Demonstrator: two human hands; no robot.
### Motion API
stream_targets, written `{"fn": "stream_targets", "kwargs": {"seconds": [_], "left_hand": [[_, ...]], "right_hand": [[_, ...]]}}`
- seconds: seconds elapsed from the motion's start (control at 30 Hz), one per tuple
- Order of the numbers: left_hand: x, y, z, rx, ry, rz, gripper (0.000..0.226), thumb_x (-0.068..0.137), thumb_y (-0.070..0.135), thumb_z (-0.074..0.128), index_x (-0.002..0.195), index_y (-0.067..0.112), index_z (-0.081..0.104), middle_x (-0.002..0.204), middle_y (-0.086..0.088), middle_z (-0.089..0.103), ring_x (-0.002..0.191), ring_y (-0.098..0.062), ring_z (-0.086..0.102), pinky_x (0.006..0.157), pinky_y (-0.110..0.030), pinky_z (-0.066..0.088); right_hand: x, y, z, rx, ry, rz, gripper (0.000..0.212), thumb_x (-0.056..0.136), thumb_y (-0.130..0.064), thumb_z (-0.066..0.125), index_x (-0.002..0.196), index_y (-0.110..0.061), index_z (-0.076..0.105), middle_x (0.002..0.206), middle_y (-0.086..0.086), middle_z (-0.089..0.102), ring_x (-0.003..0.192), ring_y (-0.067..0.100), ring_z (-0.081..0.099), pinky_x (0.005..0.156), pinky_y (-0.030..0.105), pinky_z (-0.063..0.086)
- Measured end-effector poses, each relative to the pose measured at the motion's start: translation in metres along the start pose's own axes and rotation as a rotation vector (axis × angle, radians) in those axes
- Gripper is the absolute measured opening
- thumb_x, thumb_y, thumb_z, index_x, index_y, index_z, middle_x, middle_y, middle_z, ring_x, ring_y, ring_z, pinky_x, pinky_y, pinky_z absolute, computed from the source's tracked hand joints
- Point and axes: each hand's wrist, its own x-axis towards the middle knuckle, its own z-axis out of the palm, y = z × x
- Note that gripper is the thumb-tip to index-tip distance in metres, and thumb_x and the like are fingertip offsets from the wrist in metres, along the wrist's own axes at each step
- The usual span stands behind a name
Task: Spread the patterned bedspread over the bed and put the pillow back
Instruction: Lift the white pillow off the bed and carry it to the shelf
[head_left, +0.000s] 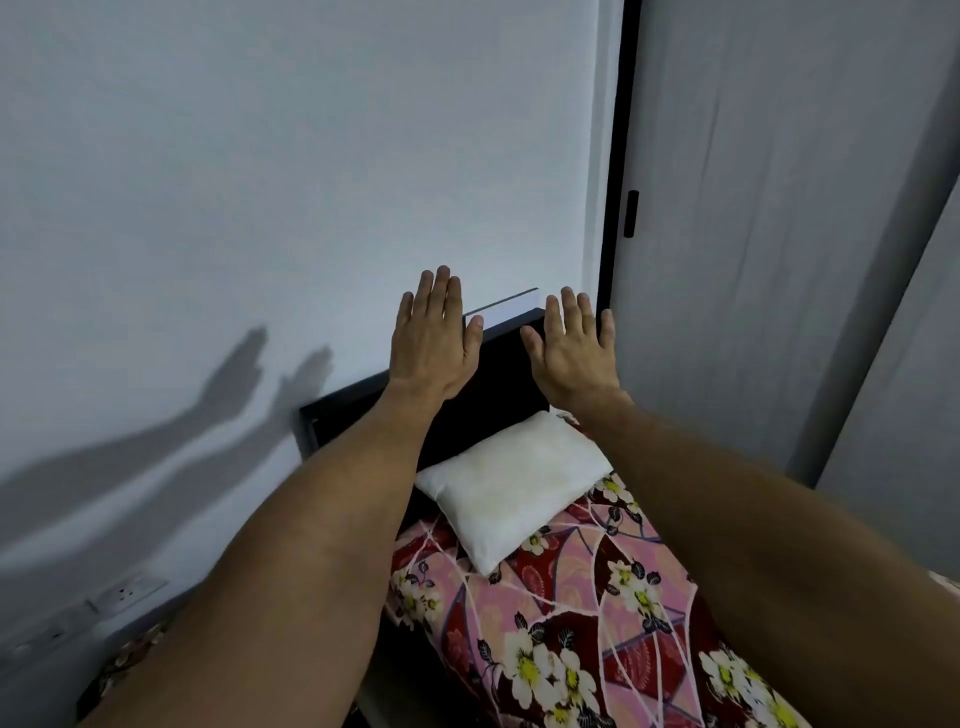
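Observation:
A pink and dark red bedspread (582, 613) with white flowers lies spread over the bed. A white pillow (511, 486) rests on it at the head end, against the dark headboard (498, 374). Both my arms are stretched out above the bed. My left hand (434, 338) is raised flat with straight fingers, in front of the wall and headboard. My right hand (571, 345) is raised the same way beside it, fingers spread. Neither hand holds or touches anything.
A pale wall (260, 182) runs along the bed's left side, with white sockets (127, 592) low down. A grey wardrobe door (753, 234) with a black handle (631, 213) stands right of the headboard.

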Motion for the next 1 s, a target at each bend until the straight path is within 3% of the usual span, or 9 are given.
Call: {"fn": "stream_targets", "kwargs": {"seconds": [0.27, 0.37, 0.5, 0.6, 1.0], "left_hand": [[0.047, -0.045, 0.071, -0.033, -0.105, 0.008, 0.070, 0.099, 0.046, 0.017, 0.147, 0.001, 0.041, 0.156, -0.017, 0.037, 0.146, -0.034, 0.029, 0.116, -0.049, 0.028], [0.068, -0.060, 0.103, -0.065, -0.133, 0.036, 0.060, 0.103, 0.041, 0.028, 0.146, 0.000, 0.042, 0.153, -0.018, 0.039, 0.143, -0.035, 0.034, 0.113, -0.049, 0.032], [0.101, -0.083, 0.146, -0.075, -0.197, 0.085, 0.068, 0.099, 0.046, 0.018, 0.139, 0.000, 0.046, 0.136, -0.018, 0.055, 0.123, -0.034, 0.051, 0.099, -0.046, 0.045], [0.128, -0.097, 0.178, -0.111, -0.249, 0.126, 0.059, 0.102, 0.042, 0.026, 0.135, -0.001, 0.050, 0.123, -0.019, 0.061, 0.111, -0.034, 0.056, 0.091, -0.045, 0.047], [0.168, -0.140, 0.281, -0.224, -0.353, 0.237, 0.052, 0.104, 0.040, 0.027, 0.130, 0.004, 0.053, 0.123, -0.018, 0.063, 0.113, -0.035, 0.058, 0.091, -0.046, 0.047]], "right_hand": [[0.059, 0.001, 0.056, -0.043, -0.045, 0.074, 0.073, 0.104, -0.057, 0.008, 0.160, -0.012, 0.009, 0.168, 0.011, 0.003, 0.155, 0.027, -0.005, 0.123, 0.052, -0.006], [0.078, 0.001, 0.080, -0.071, -0.078, 0.119, 0.073, 0.104, -0.058, 0.007, 0.160, -0.012, 0.010, 0.168, 0.010, 0.004, 0.155, 0.028, -0.003, 0.123, 0.053, -0.006], [0.107, 0.000, 0.113, -0.101, -0.087, 0.176, 0.072, 0.103, -0.057, 0.007, 0.160, -0.013, 0.012, 0.168, 0.011, 0.006, 0.155, 0.028, -0.001, 0.123, 0.052, -0.006], [0.134, -0.002, 0.135, -0.128, -0.075, 0.260, 0.072, 0.104, -0.057, 0.008, 0.160, -0.013, 0.012, 0.168, 0.011, 0.006, 0.155, 0.029, 0.000, 0.123, 0.052, -0.005], [0.190, -0.016, 0.211, -0.158, -0.138, 0.405, 0.072, 0.103, -0.058, 0.007, 0.159, -0.013, 0.015, 0.167, 0.011, 0.010, 0.154, 0.030, 0.004, 0.123, 0.056, 0.000]]}}
